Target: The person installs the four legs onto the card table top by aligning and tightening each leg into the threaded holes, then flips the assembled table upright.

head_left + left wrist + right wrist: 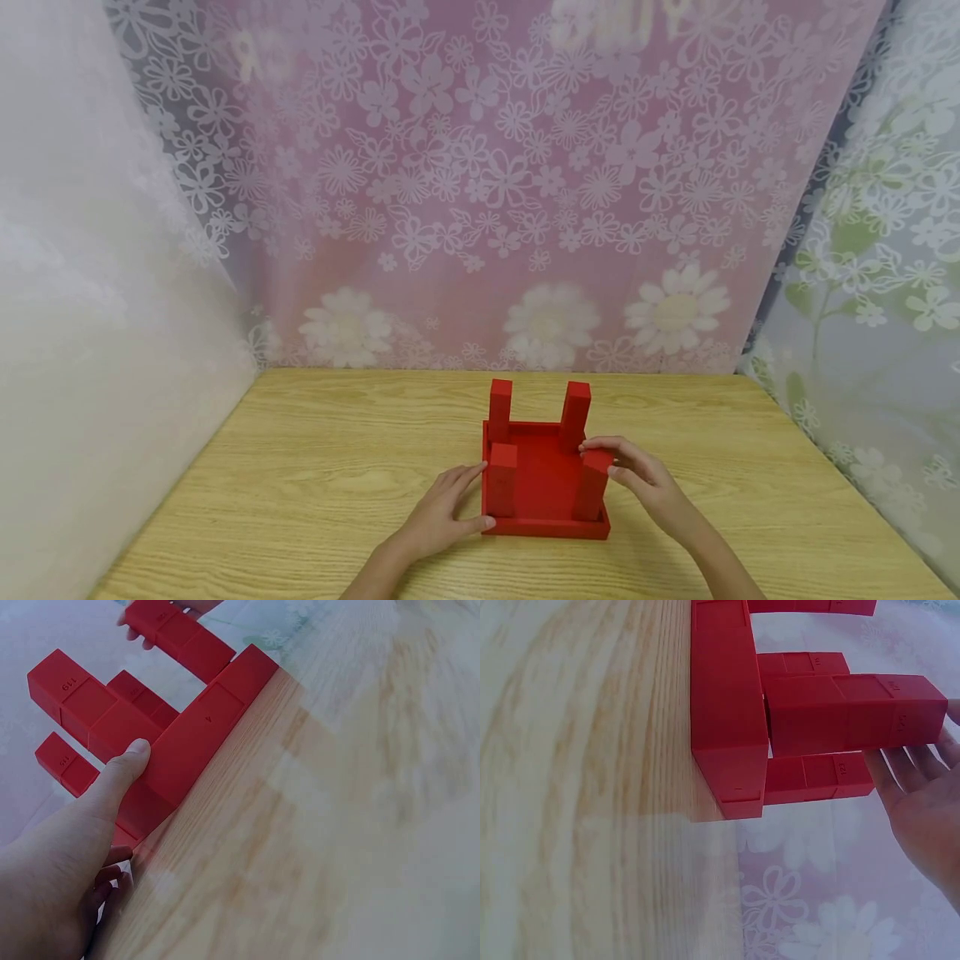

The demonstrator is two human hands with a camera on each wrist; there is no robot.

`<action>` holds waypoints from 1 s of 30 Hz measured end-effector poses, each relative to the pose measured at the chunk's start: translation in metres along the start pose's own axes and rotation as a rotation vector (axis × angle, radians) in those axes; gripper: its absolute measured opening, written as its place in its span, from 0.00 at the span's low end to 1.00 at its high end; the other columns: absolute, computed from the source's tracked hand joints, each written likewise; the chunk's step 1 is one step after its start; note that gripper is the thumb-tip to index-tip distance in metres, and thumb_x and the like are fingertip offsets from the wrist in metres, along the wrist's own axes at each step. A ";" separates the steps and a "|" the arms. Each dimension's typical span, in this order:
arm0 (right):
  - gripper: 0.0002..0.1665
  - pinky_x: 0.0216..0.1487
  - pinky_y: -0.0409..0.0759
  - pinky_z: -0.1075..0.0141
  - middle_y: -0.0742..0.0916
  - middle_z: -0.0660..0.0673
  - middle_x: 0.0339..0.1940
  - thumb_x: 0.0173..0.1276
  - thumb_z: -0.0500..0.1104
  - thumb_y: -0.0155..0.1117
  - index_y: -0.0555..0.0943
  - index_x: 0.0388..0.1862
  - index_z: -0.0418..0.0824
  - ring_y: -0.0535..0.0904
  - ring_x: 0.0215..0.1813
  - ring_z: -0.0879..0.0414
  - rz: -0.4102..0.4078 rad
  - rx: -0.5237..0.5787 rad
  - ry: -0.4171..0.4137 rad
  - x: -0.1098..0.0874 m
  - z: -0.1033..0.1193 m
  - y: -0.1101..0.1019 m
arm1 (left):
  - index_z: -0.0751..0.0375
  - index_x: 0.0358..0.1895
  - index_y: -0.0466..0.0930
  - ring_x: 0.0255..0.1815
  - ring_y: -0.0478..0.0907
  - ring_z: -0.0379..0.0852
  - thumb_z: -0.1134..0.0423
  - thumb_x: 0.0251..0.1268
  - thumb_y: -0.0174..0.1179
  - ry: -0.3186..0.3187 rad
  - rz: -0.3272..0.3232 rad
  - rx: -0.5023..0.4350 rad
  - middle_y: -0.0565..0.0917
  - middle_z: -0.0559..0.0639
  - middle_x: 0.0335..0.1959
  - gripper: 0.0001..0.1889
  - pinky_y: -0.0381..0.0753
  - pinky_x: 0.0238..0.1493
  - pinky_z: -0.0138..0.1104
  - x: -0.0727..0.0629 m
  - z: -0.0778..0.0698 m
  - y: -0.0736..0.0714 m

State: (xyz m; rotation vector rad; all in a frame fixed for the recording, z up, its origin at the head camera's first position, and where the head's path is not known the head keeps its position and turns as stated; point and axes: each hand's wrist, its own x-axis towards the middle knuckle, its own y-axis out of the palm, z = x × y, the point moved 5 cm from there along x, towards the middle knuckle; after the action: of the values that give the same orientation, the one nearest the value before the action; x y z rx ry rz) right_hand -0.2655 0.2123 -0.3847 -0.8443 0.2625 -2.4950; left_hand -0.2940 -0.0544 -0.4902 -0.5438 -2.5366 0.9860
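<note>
A shallow square red tray (547, 528) lies on the wooden table, with a red post rising at each corner. My left hand (446, 517) grips its near left corner, the thumb on the front and the fingers along the left side. My right hand (660, 496) holds the top of the near right post (592, 487) between thumb and fingers. The near left post (502, 483), far left post (500, 408) and far right post (576, 412) stand untouched. Embossed numbers mark the tray (202, 720) and posts in the left wrist view.
The light wooden table (360, 417) reaches back to a pink flowered curtain (480, 183). A plain white sheet (112, 292) hangs on the left, and a pale flowered one (877, 333) on the right.
</note>
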 end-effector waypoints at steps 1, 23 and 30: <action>0.19 0.49 0.71 0.71 0.75 0.36 0.55 0.69 0.24 0.40 0.66 0.58 0.24 0.72 0.54 0.57 -0.010 -0.010 0.003 0.000 0.000 0.000 | 0.42 0.70 0.55 0.66 0.55 0.53 0.34 0.54 0.55 0.000 0.000 -0.001 0.60 0.54 0.66 0.40 0.61 0.56 0.57 0.000 0.000 0.000; 0.15 0.39 0.75 0.65 0.79 0.52 0.41 0.59 0.35 0.65 0.74 0.45 0.40 0.73 0.41 0.60 -0.287 -0.426 0.130 0.001 -0.005 -0.001 | 0.42 0.70 0.55 0.66 0.55 0.54 0.34 0.54 0.55 -0.005 0.002 -0.004 0.61 0.53 0.66 0.40 0.61 0.56 0.57 0.000 -0.002 -0.001; 0.19 0.44 0.74 0.67 0.77 0.44 0.50 0.66 0.31 0.56 0.70 0.56 0.34 0.72 0.49 0.58 -0.173 -0.304 0.062 0.002 -0.001 0.004 | 0.42 0.70 0.56 0.66 0.54 0.54 0.34 0.54 0.55 -0.007 0.004 -0.007 0.61 0.54 0.66 0.40 0.61 0.56 0.57 -0.001 -0.003 -0.001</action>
State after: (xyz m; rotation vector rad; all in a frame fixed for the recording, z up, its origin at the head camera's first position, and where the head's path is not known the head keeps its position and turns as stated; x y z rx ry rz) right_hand -0.2660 0.2076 -0.3853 -0.9433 0.6278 -2.6868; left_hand -0.2923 -0.0539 -0.4880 -0.5486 -2.5476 0.9822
